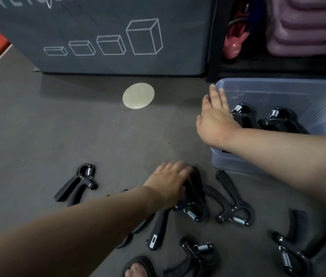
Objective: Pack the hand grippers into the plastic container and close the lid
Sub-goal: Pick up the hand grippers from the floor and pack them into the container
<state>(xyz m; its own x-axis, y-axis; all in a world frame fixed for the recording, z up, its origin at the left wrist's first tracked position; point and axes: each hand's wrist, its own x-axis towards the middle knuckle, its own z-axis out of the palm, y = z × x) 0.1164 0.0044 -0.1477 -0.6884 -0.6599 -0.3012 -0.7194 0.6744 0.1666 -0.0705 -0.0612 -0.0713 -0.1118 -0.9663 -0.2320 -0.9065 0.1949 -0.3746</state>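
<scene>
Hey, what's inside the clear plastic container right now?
Two black hand grippers lie inside the plastic container, springs up. The right forearm covers its near part, hiding anything below.

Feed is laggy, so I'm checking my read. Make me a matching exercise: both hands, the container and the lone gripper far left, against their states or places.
Things: 1 left hand; 2 right hand; 3 plastic container; 4 lone hand gripper.
States: A lies apart on the floor; B grips a central hand gripper; C fingers straight, at the container's rim; D lidless, packed grippers inside.
Pairs: 1-B; 2-C; 3-D; 4-A.
</scene>
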